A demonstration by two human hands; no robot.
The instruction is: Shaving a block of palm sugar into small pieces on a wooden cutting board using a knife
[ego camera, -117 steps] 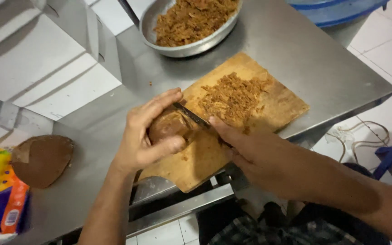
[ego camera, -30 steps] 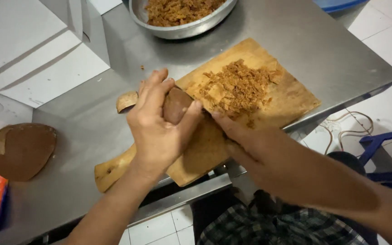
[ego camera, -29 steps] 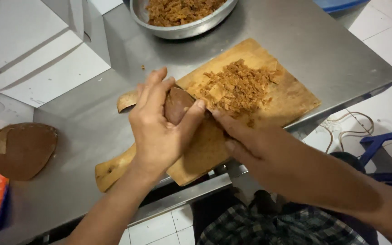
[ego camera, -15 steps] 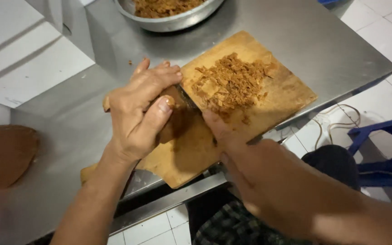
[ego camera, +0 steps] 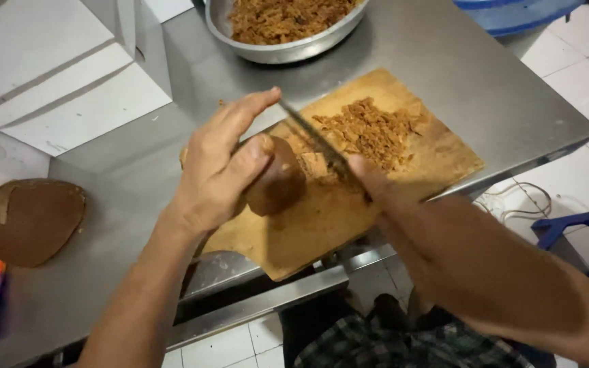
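A good heap of shavings [ego camera: 371,131] already lies on the cutting board [ego camera: 403,178], yet the left hand [ego camera: 221,169] grips a sizeable brown block [ego camera: 277,184] above it while the right hand [ego camera: 383,194] clasps the knife [ego camera: 311,136], so plenty remains.

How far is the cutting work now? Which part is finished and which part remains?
Done: a metal bowl already holds brown shavings, and a pile of shavings lies on the wooden cutting board. In hand: the left hand grips a brown block while the right hand holds a knife at it. Left: most of this block, plus another brown block untouched on the steel table.
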